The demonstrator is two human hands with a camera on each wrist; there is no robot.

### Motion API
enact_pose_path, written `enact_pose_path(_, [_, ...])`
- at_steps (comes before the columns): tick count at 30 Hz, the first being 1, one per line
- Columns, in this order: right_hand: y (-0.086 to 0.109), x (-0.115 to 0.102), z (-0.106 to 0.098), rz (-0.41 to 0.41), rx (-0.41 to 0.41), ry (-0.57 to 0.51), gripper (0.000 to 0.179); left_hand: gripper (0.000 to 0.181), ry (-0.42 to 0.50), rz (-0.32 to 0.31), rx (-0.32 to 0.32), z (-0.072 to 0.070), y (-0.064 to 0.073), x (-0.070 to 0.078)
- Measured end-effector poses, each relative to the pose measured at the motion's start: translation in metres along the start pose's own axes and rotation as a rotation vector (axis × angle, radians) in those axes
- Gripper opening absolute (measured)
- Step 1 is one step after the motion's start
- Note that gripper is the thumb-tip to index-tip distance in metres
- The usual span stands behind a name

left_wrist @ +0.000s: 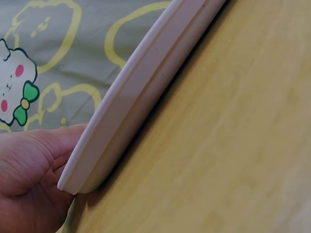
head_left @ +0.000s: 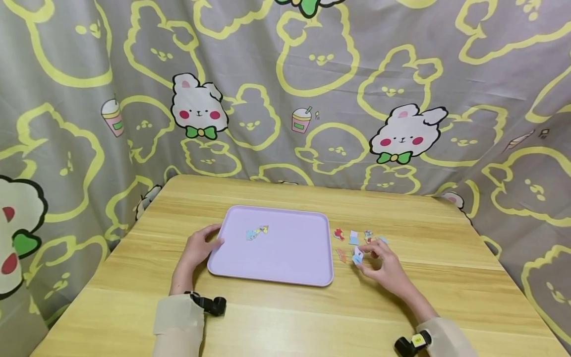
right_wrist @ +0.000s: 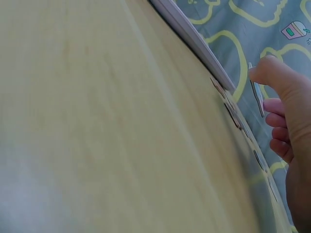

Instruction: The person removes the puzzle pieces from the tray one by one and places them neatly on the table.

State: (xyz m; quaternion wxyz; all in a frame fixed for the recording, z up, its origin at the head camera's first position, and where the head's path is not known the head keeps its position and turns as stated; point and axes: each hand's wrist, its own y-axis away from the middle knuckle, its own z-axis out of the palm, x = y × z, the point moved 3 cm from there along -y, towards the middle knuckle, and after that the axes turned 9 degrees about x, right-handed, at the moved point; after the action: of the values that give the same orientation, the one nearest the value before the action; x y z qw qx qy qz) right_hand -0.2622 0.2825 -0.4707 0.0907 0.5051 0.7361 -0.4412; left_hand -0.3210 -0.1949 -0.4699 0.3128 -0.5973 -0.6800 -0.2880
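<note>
A shallow lilac tray (head_left: 285, 258) lies on the wooden table, with two small joined puzzle pieces (head_left: 252, 235) on its left part. My left hand (head_left: 199, 250) grips the tray's left edge, the thumb over the rim; the left wrist view shows the same hand (left_wrist: 29, 170) at the tray's corner. Between thumb and forefinger, my right hand (head_left: 384, 265) pinches a blue and white puzzle piece (head_left: 357, 256) to the right of the tray. In the right wrist view this piece (right_wrist: 256, 92) is seen edge-on, raised above the table.
Several loose puzzle pieces lie right of the tray, among them a red one (head_left: 338, 233), a lilac and blue one (head_left: 354, 238) and an orange one (head_left: 341, 255). A patterned grey curtain (head_left: 285, 144) hangs behind the table (head_left: 276, 317).
</note>
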Motion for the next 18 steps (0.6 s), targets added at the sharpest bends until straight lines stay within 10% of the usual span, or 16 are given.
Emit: enact_pose_path(18, [0.007,0.019,-0.021,-0.116,-0.042,0.076,0.041,0.051,0.003,0.005,0.0,0.0,-0.002,-0.001])
